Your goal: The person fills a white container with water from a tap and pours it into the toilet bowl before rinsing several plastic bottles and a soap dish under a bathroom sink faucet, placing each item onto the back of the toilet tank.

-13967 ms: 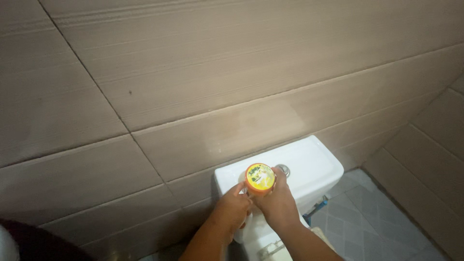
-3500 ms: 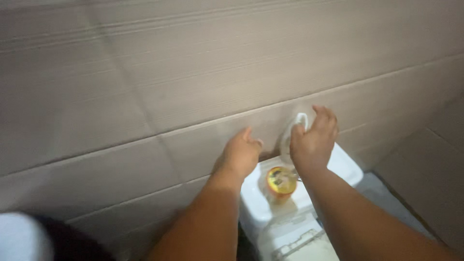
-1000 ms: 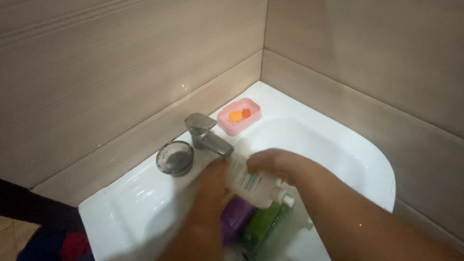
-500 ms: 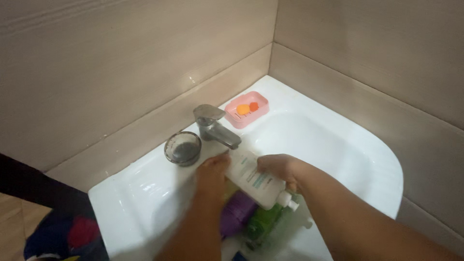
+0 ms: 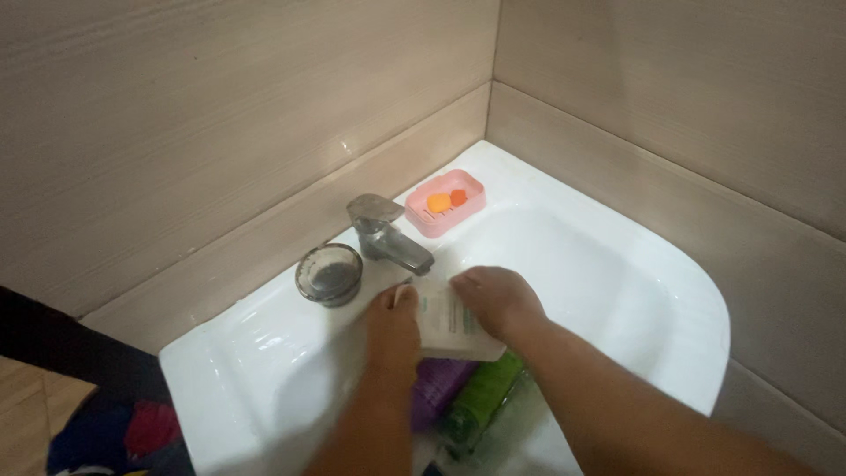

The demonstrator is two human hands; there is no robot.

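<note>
1. We are looking down into a bathroom corner: beige tiled wall [image 5: 220,106] with faint horizontal streaks, and a glossy white sink [image 5: 687,291] with a rounded rim fitted against it.
2. We are holding a white bottle [image 5: 449,322] over the near side of the basin. It is flat-sided, matte plastic, lying tilted on its side and touching the bottles beneath it.
3. Our left hand [image 5: 392,326] is gripping the bottle's left end, thumb on top and fingers curled narrow around the edge.
4. Our right hand [image 5: 493,300] is lying over the bottle's right half, fingers bent down and closed on it.
5. Step in hand, as we judge it: handling the white bottle with both hands above the pile.
6. Any further shift would be calling for a firm grip, since smooth plastic near a wet basin is likely slippery.
7. A purple bottle [image 5: 436,392] and a translucent green bottle [image 5: 480,401] are lying side by side in the basin beneath our wrists.
8. A brushed metal tap [image 5: 383,234] is standing just behind the bottle.
9. A round grey dish [image 5: 329,273] is sitting left of the tap.
10. A pink soap dish [image 5: 445,204], rectangular with rounded corners, is holding two orange soap scraps [image 5: 439,202].
</note>
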